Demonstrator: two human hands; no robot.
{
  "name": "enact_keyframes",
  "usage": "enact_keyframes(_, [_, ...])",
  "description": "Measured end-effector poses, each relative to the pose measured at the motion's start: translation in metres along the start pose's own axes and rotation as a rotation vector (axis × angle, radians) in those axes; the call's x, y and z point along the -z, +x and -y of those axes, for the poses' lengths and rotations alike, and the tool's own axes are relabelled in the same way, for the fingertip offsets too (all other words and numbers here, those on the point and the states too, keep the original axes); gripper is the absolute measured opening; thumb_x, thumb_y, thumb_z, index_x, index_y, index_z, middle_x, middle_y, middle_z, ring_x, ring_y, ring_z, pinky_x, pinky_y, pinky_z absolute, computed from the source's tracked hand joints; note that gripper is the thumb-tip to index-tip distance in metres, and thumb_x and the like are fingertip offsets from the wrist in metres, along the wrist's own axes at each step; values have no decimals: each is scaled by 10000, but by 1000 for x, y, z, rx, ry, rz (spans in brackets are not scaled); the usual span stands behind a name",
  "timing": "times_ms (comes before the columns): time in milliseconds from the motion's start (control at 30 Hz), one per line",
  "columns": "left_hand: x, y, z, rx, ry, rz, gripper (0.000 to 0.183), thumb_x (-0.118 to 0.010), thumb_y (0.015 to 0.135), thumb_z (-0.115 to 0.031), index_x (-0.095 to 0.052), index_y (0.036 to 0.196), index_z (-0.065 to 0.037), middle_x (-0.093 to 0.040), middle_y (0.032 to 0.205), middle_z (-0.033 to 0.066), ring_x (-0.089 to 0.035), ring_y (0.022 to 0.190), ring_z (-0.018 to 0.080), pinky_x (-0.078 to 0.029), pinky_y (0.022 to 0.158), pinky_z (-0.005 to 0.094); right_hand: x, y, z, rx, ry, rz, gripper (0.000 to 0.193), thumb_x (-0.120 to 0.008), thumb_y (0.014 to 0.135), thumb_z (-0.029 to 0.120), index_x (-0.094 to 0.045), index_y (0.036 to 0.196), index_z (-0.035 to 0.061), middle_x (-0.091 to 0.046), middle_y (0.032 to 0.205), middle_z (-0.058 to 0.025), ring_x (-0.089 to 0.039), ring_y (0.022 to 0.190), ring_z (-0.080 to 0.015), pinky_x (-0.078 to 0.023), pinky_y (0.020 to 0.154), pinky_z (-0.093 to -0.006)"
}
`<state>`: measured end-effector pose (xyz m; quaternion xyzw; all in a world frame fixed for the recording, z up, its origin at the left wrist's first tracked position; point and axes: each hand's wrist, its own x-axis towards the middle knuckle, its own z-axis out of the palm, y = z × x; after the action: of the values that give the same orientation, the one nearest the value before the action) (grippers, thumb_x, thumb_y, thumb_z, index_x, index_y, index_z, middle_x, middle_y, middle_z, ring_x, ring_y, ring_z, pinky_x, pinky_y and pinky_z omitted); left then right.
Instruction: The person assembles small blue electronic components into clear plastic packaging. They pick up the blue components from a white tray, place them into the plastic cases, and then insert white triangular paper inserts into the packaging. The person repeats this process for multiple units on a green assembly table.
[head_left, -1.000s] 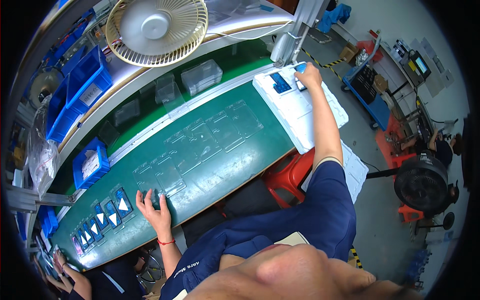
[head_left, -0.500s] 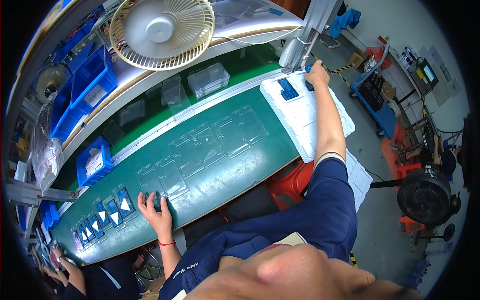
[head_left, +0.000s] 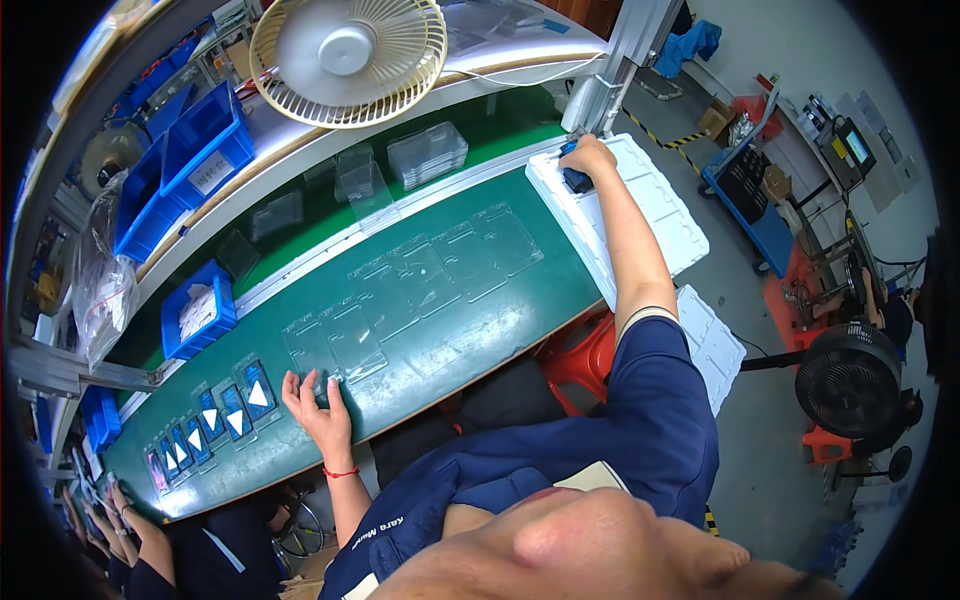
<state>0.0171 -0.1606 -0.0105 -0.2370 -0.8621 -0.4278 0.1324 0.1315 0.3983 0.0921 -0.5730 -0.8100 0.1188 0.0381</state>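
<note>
Toward 8 o'clock, the worktop (head_left: 480, 335) carries six blue panels (head_left: 254, 371) with white triangles (head_left: 257, 394) and one pinkish panel (head_left: 156, 470); toward 9, six clear trays (head_left: 428, 280). Two white trays (head_left: 662, 195) show at 2 and 3 o'clock, one pale fan (head_left: 345, 52) at 11.

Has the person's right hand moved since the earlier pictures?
Yes: judged against the white tray, the right hand has moved left, toward the edge beside the green table.
</note>
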Motion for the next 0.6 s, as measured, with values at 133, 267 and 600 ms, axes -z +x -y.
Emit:
enact_keyframes(133, [0, 0, -3, -55, -14, -95, 244, -652, 834, -91, -625, 1059, 0, -422, 1299, 192, -475, 1167, 337, -384, 982, 426, -2, -9, -8, 47, 84, -181, 690, -761, 593, 305, -529, 1165, -2, -658, 1039, -202, -638, 1005, -311, -508, 842, -380])
enact_keyframes(267, [-3, -7, -10, -217, -93, -224, 223, -650, 828, -53, -627, 1044, -4, -465, 1258, 180, -503, 1136, 318, -403, 958, 410, 0, -60, 0, 239, 437, -365, 653, -756, 576, 294, -523, 1104, -12, -657, 963, -234, -645, 919, -370, -509, 806, -408])
enact_keyframes(600, [-61, -8, -103, 381, -1586, 709, 713, -712, 735, 25, -356, 1351, -24, -472, 1255, 122, -501, 1178, 234, -469, 949, 382, -54, -303, 123, 728, 914, 202, 471, -742, 603, 132, -522, 1011, 48, -600, 837, -73, -580, 746, -156, -489, 700, -296])
